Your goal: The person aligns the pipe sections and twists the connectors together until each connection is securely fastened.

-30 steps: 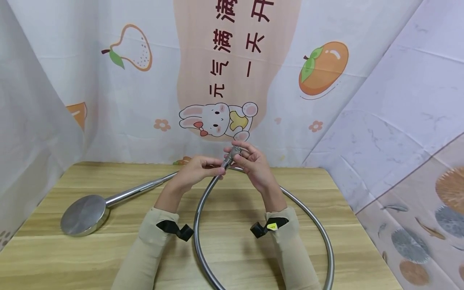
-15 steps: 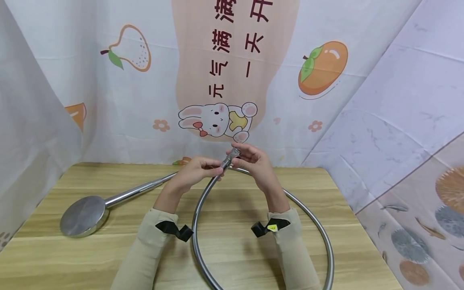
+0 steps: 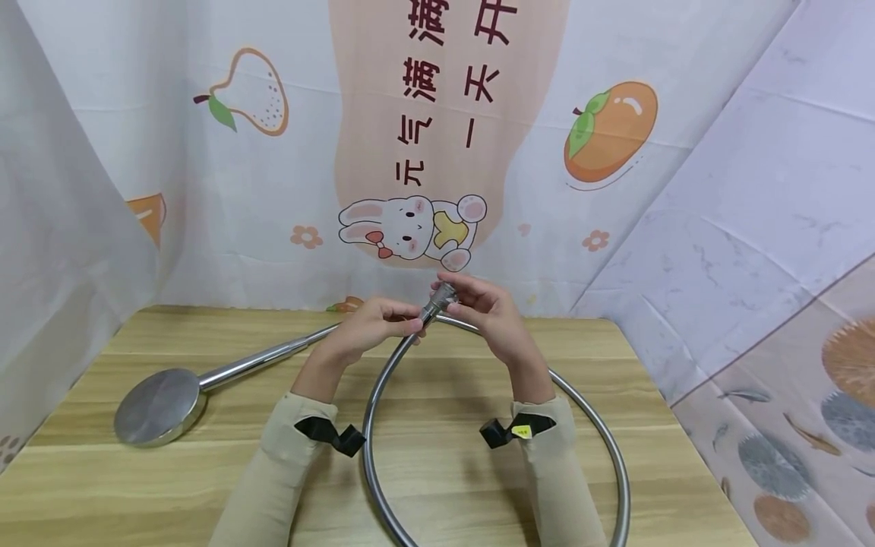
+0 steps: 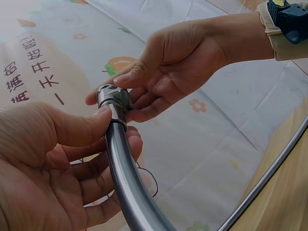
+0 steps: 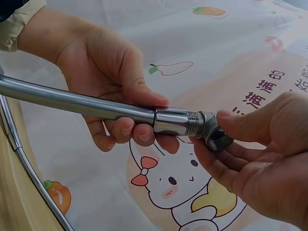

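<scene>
Starting at the left of the head view, saw pale cloth (image 3: 68, 190) hanging beside a wooden table (image 3: 116, 501), then a round metal shower head (image 3: 159, 406) lying on the tabletop. Followed its silver handle (image 3: 249, 366) slanting up and rightward to the left hand (image 3: 365, 328); could not judge the far end, hidden behind that hand. Noted a beige left sleeve (image 3: 273, 471) with a small black device (image 3: 352, 441) strapped at the cuff. Found the left hand grasping the smooth collar (image 5: 172, 120) at the end of a grey metal hose (image 4: 132, 183), with the thumb on one side and fingers on the other. Traced the hose curving down from this grip in a wide loop over the table, running out of view at the bottom. Came next, just past the collar, to a short band of thread (image 5: 194, 124) and a metal fitting (image 5: 211, 127) with a threaded opening, held up just below the printed rabbit (image 3: 410, 228) on the backdrop. Saw the fitting pinched between thumb and fingers of the right hand (image 3: 495, 311). Picked out a matching black device on the right sleeve (image 3: 557, 486), then the loop's far side, and lastly marbled cloth (image 3: 738, 190) at the right.
</scene>
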The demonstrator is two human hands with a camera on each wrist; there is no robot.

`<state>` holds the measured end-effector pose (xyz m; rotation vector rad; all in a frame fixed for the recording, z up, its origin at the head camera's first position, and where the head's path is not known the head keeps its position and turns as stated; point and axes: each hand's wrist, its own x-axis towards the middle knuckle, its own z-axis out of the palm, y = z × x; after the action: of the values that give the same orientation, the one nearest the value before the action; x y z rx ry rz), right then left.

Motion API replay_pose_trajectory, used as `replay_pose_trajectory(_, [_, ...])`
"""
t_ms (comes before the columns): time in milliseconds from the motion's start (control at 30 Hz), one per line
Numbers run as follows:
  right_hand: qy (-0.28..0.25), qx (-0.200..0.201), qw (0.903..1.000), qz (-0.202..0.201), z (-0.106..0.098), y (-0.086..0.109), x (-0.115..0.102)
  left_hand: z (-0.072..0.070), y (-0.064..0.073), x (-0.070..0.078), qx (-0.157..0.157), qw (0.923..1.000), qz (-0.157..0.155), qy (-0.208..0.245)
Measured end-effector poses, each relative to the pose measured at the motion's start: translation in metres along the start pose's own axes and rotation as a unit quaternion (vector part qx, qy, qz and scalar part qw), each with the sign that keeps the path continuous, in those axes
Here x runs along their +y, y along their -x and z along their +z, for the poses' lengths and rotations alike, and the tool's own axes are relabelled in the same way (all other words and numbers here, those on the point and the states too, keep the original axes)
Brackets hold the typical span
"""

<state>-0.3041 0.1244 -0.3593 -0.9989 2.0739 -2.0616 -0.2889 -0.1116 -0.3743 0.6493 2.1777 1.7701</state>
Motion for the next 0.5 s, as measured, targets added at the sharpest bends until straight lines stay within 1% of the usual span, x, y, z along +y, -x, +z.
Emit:
replay_pose_trajectory(167, [-0.007,-0.014,0.9999,-0.005,-0.001,0.0008,-0.0011,0.0008,-0.0002,-0.0014,-0.011,0.9999,0.006,0.006])
replay_pose_trajectory(367, [0.019,-0.028,0.9994,-0.011,-0.0043,0.0012,-0.0014,0.0019,-0.0005,-0.0028,-0.025,0.9996,0.013,0.009])
replay_pose_trajectory(500, [0.037,-0.022,0.999,-0.009,-0.0053,0.0015,-0.001,0.0012,0.0009,-0.0026,-0.028,0.9995,0.01,0.012])
